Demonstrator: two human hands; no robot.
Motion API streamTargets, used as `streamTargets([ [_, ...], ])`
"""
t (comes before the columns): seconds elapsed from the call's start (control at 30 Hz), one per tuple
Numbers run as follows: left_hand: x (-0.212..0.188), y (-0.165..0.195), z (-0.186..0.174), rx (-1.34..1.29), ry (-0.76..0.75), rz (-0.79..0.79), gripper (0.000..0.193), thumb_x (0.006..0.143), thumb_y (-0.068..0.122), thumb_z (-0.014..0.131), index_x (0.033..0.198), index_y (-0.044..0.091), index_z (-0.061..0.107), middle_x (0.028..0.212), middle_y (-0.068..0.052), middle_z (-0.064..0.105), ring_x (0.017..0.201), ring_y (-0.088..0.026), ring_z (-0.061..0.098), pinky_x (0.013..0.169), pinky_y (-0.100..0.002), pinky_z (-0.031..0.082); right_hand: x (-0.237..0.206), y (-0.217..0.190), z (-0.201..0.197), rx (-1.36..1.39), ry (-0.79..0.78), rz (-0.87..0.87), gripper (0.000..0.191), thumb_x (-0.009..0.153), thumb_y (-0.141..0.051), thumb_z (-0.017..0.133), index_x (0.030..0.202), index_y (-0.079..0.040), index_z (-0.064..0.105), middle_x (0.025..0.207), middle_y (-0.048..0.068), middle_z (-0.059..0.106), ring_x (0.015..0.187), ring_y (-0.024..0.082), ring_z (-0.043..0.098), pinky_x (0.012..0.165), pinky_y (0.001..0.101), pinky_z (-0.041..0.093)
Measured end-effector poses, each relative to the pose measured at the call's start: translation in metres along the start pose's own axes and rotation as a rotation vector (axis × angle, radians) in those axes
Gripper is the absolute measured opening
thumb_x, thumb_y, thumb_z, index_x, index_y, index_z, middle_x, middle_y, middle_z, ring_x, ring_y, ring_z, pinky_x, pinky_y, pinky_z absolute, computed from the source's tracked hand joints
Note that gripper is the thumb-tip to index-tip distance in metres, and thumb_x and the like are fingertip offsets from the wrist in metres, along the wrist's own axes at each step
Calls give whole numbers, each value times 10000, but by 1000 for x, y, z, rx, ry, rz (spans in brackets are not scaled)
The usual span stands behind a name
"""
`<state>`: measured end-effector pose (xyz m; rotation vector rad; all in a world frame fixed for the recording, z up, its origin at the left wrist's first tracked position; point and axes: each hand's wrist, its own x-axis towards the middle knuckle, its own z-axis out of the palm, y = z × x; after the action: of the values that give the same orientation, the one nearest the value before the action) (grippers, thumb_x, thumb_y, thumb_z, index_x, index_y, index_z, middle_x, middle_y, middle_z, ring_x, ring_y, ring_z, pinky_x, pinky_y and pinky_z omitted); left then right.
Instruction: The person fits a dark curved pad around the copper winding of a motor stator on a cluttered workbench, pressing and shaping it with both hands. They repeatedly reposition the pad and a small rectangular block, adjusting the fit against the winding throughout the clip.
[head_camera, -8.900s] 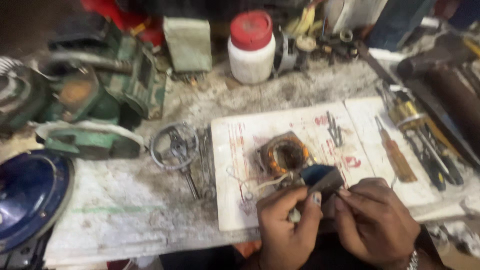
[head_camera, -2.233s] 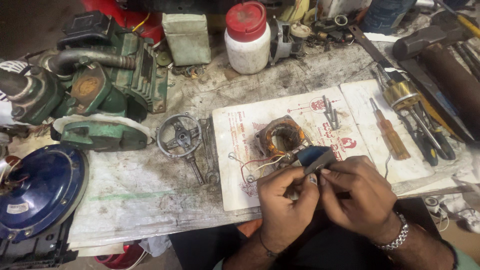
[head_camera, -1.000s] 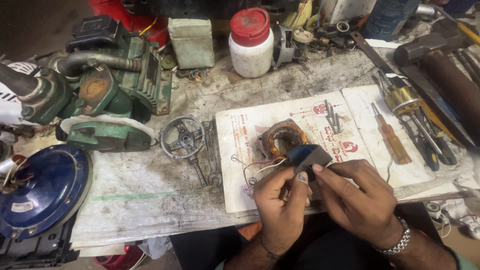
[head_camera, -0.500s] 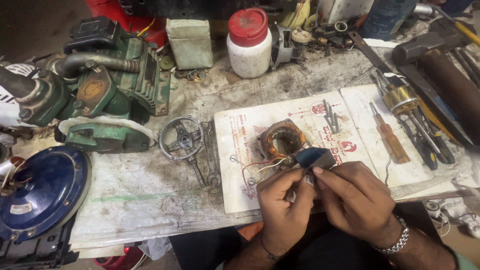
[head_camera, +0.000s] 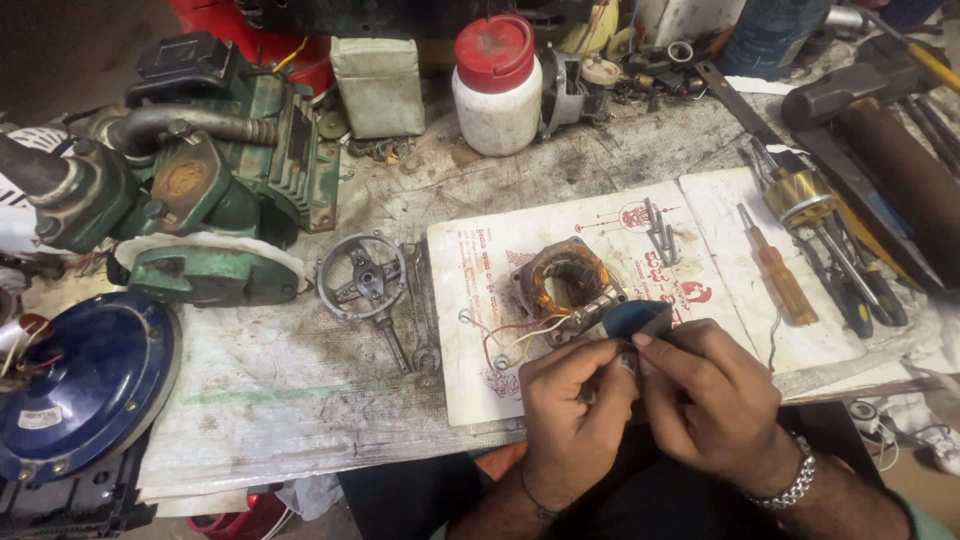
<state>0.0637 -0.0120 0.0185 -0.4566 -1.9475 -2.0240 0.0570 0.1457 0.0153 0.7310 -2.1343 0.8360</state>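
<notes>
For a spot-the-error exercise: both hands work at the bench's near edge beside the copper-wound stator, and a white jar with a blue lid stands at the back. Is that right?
Not quite: the jar has a red lid, not a blue one, as the head view shows. The rest stands: the left hand and right hand meet at the bench's near edge beside the copper-wound stator, and the white jar stands at the back.
</notes>
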Motion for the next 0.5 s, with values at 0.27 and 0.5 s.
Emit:
streamTargets([
  [0.27,-2,-1,2,29,20,20,98,954,-24,656,1020,-68,714,803,-97,707,672,-110,655,593,-266,514,-1,1,2,-2,16,-22,317,802,106,738,1089,33,624,835,158,655,670,240,648,557,342,496],
  [0.5,-3,0,4,-22,27,-57,134,939,-24,644,1031,-77,725,797,-98,718,643,-104,668,565,-253,522,4,6,-1,73,1,-98,328,831,91,711,1126,32,582,898,160,666,723,246,666,609,328,524],
])
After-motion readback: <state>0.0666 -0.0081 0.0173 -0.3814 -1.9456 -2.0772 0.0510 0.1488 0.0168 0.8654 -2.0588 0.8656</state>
